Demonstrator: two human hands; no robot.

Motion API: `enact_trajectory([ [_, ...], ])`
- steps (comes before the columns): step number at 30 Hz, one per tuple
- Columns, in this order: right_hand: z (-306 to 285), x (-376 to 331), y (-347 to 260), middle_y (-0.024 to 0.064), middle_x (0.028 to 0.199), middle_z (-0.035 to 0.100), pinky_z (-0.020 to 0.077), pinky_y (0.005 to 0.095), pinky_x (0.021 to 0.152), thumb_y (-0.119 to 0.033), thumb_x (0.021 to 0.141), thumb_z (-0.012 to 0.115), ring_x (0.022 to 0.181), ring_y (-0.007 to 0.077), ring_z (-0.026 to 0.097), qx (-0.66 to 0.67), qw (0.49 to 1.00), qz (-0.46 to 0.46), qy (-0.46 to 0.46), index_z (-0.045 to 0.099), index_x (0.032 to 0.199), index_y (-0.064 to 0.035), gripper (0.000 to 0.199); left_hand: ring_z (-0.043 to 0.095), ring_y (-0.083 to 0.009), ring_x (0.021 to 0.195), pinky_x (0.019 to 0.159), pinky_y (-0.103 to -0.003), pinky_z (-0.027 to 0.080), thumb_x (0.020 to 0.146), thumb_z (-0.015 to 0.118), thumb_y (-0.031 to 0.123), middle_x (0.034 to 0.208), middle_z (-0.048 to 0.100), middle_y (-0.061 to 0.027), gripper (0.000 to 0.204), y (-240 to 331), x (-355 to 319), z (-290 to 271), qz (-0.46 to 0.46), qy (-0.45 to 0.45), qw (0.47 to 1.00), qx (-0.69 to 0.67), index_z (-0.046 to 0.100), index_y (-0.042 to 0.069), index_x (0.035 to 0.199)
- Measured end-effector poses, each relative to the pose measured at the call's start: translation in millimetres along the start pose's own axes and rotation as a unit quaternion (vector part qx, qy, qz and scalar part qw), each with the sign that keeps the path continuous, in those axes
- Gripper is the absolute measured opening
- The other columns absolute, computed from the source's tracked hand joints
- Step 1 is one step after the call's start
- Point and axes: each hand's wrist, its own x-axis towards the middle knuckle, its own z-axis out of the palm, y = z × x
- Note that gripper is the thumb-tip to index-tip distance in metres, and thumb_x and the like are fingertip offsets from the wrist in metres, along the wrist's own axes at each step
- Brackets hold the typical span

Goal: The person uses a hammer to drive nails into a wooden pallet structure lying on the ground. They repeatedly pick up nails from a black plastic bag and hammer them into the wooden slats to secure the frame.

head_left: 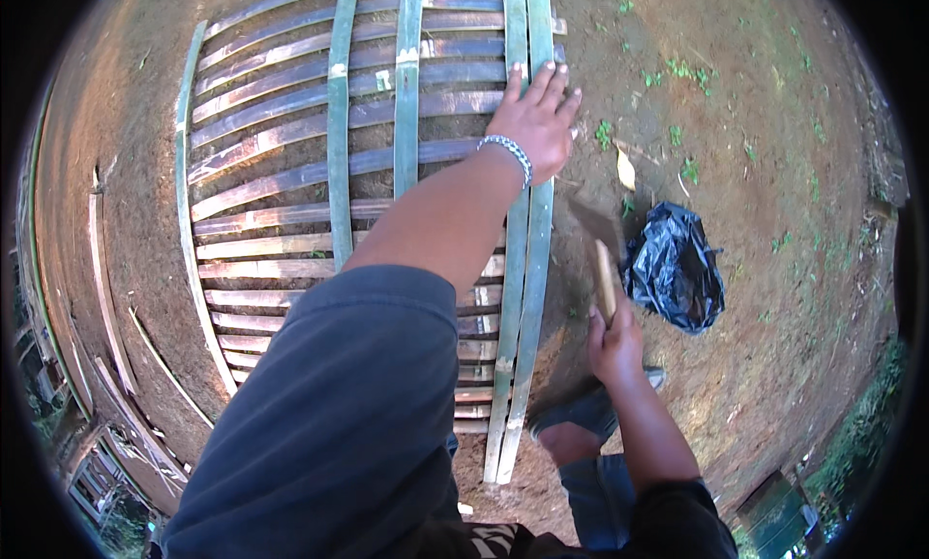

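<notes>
A lattice panel of split bamboo lies on the ground, its thin crosswise slats (pixel 261 181) held under long green bamboo strips (pixel 338 162). My left hand (pixel 535 128) lies flat, fingers spread, over the two side-by-side strips (pixel 516 346) at the panel's right edge. A chain bracelet (pixel 511 155) circles that wrist. In my right hand (pixel 617 348), closed around a wooden handle, is a machete (pixel 596 225). Its broad blade is blurred and points up and left, close to the right edge of the panel.
A crumpled black plastic bag (pixel 674 269) sits on the bare soil right of the machete. My shod foot (pixel 581 416) stands beside the panel's near right end. Loose bamboo strips (pixel 111 288) lie at the left. Small green plants and a yellow leaf (pixel 625 169) dot the ground.
</notes>
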Motion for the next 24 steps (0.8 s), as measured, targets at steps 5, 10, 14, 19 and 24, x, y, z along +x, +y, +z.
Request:
enact_trajectory([
  [5,-3,-2,-6,0.0297,0.099,0.068,0.0552,0.0565,0.073,-0.010,0.095,0.063,0.085,0.0509,0.068,-0.014,0.999,0.002,-0.043,0.049,0.137,-0.0068,0.044,0.018,-0.0349,0.157,0.125,-0.061,0.012,0.106,0.041,0.033,0.167,0.027,-0.0201,0.057,3,0,-2,0.000,-0.003,1.000,-0.010,0.040,0.009,0.156],
  [10,-2,1,-7,0.0264,0.093,0.069,0.0566,0.0531,0.071,-0.007,0.094,0.063,0.080,0.0492,0.068,-0.006,1.000,-0.018,0.018,0.052,0.132,-0.0029,0.040,0.018,-0.0349,0.157,0.125,-0.061,0.012,0.105,0.042,0.033,0.167,0.027,-0.0201,0.056,0,-4,0,0.004,0.001,1.000,0.000,0.041,0.009,0.156],
  [14,1,-6,6,0.0261,0.094,0.069,0.0571,0.0524,0.070,-0.007,0.094,0.064,0.080,0.0496,0.069,0.047,0.987,-0.128,0.081,0.054,0.132,-0.0036,0.039,0.019,-0.0346,0.157,0.125,-0.061,0.012,0.105,0.042,0.034,0.166,0.028,-0.0201,0.056,1,1,-3,0.004,0.002,1.000,-0.009,0.042,0.009,0.155],
  [19,5,6,-2,0.0266,0.099,0.070,0.0543,0.0580,0.070,-0.013,0.096,0.063,0.082,0.0507,0.068,-0.034,0.997,0.070,-0.004,0.058,0.125,-0.0047,0.031,0.019,-0.0344,0.157,0.125,-0.061,0.012,0.105,0.041,0.034,0.166,0.029,-0.0201,0.056,-2,1,1,0.002,0.008,1.000,0.003,0.043,0.009,0.155],
  [24,6,-5,8,0.0296,0.098,0.069,0.0542,0.0572,0.073,-0.013,0.097,0.063,0.083,0.0517,0.068,0.020,0.999,-0.045,-0.018,0.052,0.131,-0.0018,0.037,0.019,-0.0339,0.157,0.125,-0.061,0.012,0.106,0.041,0.034,0.166,0.029,-0.0195,0.056,2,0,-6,0.003,-0.002,1.000,-0.007,0.042,0.009,0.155],
])
